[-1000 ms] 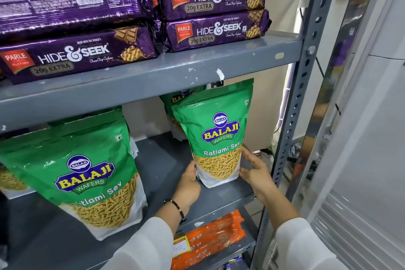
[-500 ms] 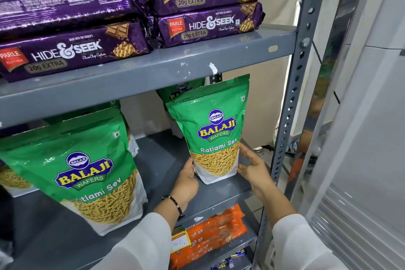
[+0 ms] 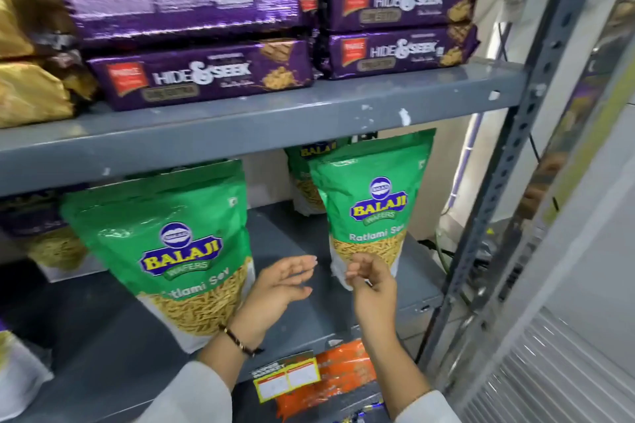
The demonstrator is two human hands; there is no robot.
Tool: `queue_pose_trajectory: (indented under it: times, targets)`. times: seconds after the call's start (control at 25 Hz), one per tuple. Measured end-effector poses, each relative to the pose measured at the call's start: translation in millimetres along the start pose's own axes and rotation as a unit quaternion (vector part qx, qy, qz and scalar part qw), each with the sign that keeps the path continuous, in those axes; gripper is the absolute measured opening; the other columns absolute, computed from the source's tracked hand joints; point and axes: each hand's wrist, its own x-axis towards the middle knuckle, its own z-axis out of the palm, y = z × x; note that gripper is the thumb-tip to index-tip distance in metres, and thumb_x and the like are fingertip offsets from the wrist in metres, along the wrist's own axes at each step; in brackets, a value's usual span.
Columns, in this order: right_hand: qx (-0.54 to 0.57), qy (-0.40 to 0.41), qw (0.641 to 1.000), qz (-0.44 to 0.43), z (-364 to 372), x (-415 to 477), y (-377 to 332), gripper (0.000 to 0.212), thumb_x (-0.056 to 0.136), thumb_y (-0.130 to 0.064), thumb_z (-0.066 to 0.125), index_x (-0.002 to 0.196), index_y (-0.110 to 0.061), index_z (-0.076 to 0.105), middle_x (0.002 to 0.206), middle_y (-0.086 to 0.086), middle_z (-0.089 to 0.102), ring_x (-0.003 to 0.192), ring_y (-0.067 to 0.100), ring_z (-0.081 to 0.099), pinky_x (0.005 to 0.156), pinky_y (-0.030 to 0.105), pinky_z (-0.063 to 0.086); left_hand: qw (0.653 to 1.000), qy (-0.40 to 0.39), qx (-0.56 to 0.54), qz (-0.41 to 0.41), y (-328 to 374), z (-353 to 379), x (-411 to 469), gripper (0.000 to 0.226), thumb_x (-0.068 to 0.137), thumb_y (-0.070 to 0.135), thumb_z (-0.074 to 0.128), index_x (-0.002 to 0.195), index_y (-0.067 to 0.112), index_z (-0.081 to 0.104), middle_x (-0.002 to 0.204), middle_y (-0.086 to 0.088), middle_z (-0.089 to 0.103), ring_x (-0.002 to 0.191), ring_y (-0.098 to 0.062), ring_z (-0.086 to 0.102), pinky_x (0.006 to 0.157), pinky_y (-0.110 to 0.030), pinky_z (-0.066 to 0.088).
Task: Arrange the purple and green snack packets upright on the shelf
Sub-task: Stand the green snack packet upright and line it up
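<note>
Grey slotted-steel shelving (image 3: 261,127) fills the view, with a perforated upright (image 3: 508,161) on the right and a pale wall behind. On its upper board lie four purple Hide & Seek biscuit packets (image 3: 202,74) flat in two stacks of two, beside gold packets (image 3: 31,93) at the far left; laid flat like this they stay stable, but they are not upright as the task asks.

On the board below stand green Balaji Ratlami Sev pouches. A large one (image 3: 165,244) stands just left of the left hand (image 3: 275,288), leaning a little, and another (image 3: 367,206) stands upright directly behind the right hand (image 3: 372,282), its gusseted base resting on the board so that it keeps itself up. A third pouch (image 3: 304,182) shows behind that one, against the wall.

Both hands are empty and hang in front of the shelf between the two front pouches. The left is spread wide, palm turned inward, fingers (image 3: 302,263) extended. The right is loosely curled with nothing between its fingers; it overlaps the lower corner of the pouch behind it, though whether it touches cannot be told. The pose suggests the pouch stands unaided and the hands are free for another packet.

Orange packets (image 3: 330,378) with yellow price tags (image 3: 285,378) lie on the board beneath the wrists.
</note>
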Motion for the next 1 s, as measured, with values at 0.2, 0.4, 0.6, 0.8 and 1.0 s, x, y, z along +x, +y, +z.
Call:
queue_pose_trajectory:
  times: [0.2,0.4,0.6,0.8,1.0]
  targets:
    - [-0.061,-0.174,0.981,0.057,55.5,-19.5,17.0,0.049,0.075,0.024,0.042,0.081,-0.022,0.059,0.085,0.007,0.061,0.061,-0.006,0.06,0.065,0.009,0.048,0.972,0.194,-0.081,0.102,-10.2,-69.0,-62.7,0.03,0.069,-0.017,0.054,0.082,0.006,0.069,0.071,-0.003,0.076,0.077,-0.018,0.071,0.073,-0.02,0.055]
    - [-0.086,-0.274,0.952,0.105,92.3,-31.9,30.0,0.054,0.077,0.026,0.039,0.116,-0.011,0.047,0.117,0.008,0.052,0.094,0.017,0.054,0.065,0.01,0.048,0.902,0.389,-0.141,0.12,-33.8,-144.5,-90.8,0.036,0.07,-0.021,0.046,0.072,0.011,0.062,0.064,0.006,0.072,0.062,-0.001,0.064,0.057,-0.012,0.049]
    - [-0.073,-0.295,0.944,0.125,110.3,-41.7,44.2,0.07,0.073,0.026,0.031,0.101,-0.031,0.061,0.112,0.006,0.066,0.098,0.023,0.059,0.078,0.025,0.048,0.942,0.312,-0.12,0.027,-46.2,-145.8,-97.3,0.061,0.069,-0.033,0.032,0.108,0.009,0.053,0.094,0.007,0.07,0.07,0.011,0.063,0.059,-0.007,0.05]
    - [-0.059,-0.29,0.945,0.138,116.0,-49.8,35.6,0.076,0.069,0.029,0.029,0.089,-0.034,0.066,0.087,-0.022,0.074,0.095,0.025,0.061,0.082,0.037,0.044,0.95,0.277,-0.143,0.027,-42.8,-150.6,-97.3,0.07,0.067,-0.034,0.027,0.128,-0.004,0.043,0.124,-0.007,0.048,0.112,-0.021,0.051,0.065,-0.007,0.051]
    - [-0.062,-0.297,0.943,0.137,124.5,-58.9,32.4,0.076,0.069,0.028,0.031,0.095,-0.035,0.065,0.111,-0.002,0.067,0.105,0.025,0.062,0.089,0.041,0.047,0.949,0.281,-0.142,0.021,-44.5,-160.6,-102.8,0.07,0.069,-0.034,0.028,0.131,-0.004,0.041,0.133,-0.014,0.046,0.117,-0.023,0.047,0.091,-0.032,0.042]
